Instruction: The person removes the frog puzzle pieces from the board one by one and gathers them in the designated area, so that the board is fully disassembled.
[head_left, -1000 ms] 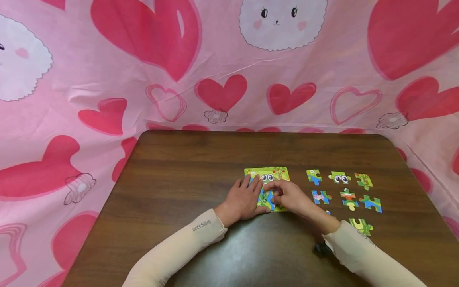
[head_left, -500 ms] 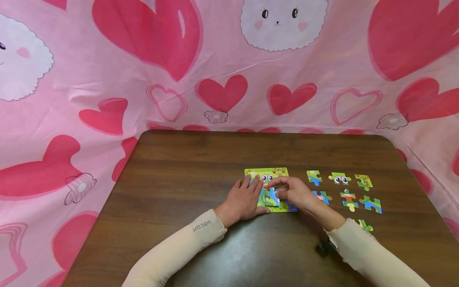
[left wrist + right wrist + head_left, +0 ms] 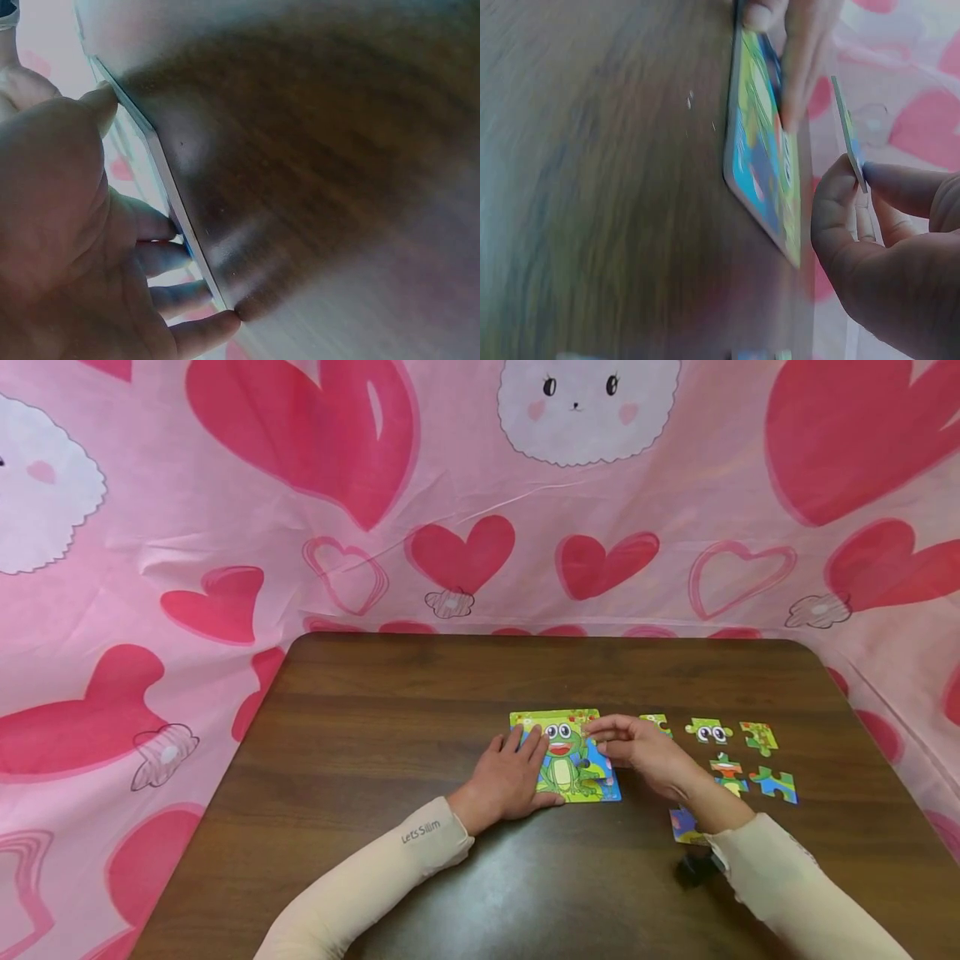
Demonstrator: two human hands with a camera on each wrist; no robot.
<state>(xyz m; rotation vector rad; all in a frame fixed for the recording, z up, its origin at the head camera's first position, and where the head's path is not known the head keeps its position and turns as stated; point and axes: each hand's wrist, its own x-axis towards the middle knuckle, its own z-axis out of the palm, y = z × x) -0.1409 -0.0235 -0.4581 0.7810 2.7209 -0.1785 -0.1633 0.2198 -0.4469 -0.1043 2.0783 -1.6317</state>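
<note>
A frog jigsaw board (image 3: pixel 561 777) lies on the table in the head view. My left hand (image 3: pixel 504 778) rests on its left side with the fingers spread. In the left wrist view the thumb and fingertips of that hand (image 3: pixel 82 225) touch along the board's edge. Above the board's right part, my right hand (image 3: pixel 660 760) pinches a blue and green jigsaw piece (image 3: pixel 597 758) between thumb and fingers. The right wrist view shows this piece (image 3: pixel 849 135) edge-on, raised clear of the board (image 3: pixel 757 161).
To the right lie several loose jigsaw pieces, among them an eyes piece (image 3: pixel 708 732), a corner piece (image 3: pixel 761 737) and a blue-green piece (image 3: pixel 774 783). The right forearm covers part of them. A pink heart-print cloth (image 3: pixel 465 460) hangs behind the table (image 3: pixel 420 693).
My right hand has moved right with the jigsaw piece, from the board's middle to its right side, uncovering the printed frog's body. The left hand has stayed in place.
</note>
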